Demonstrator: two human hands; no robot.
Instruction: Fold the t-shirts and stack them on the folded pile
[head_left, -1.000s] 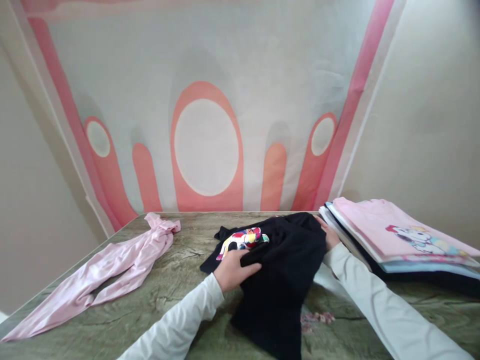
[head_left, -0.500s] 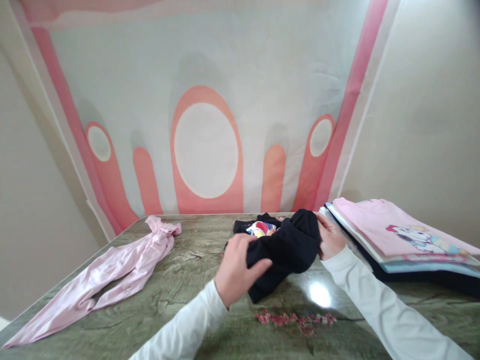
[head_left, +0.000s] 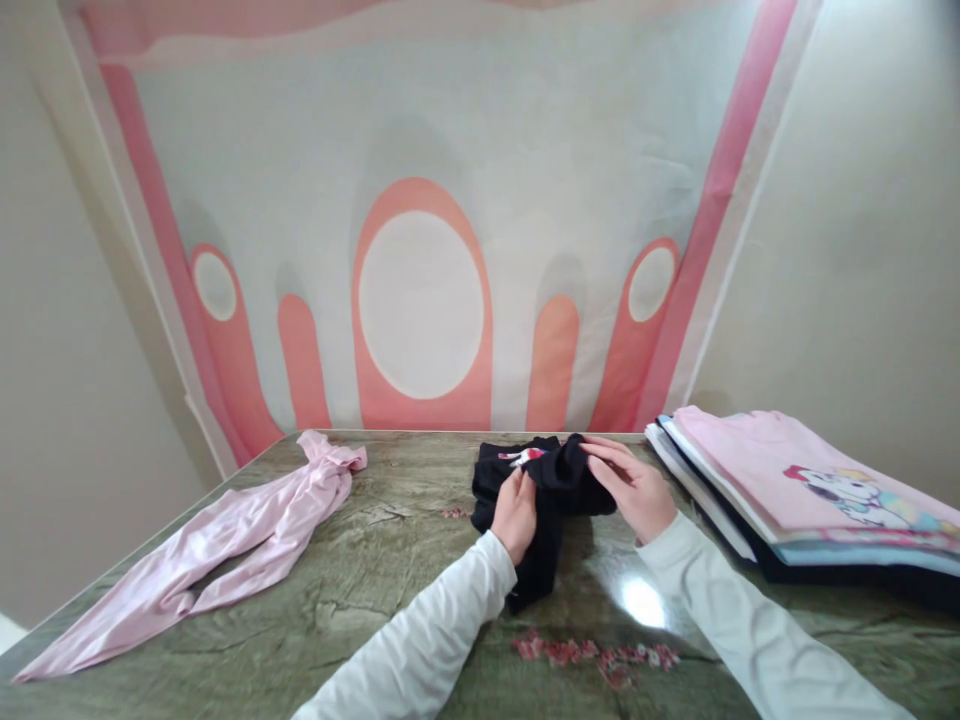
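Note:
A black garment with a colourful print lies bunched near the far middle of the green marble table. My left hand rests on its left part, fingers curled into the cloth. My right hand lies on its right part, fingers pinching a raised fold. Both arms wear white sleeves. Only a sliver of the print shows between the hands.
A long pink garment lies stretched out at the left of the table. A stack of folded shirts, the top one pink with a cartoon print, sits at the right. A pink-and-white patterned backdrop hangs behind the table's far edge.
The black garment has been pushed away from me and gathered into a smaller bundle at the far side. Both hands moved forward and closer together on it. Most of the print is now covered.

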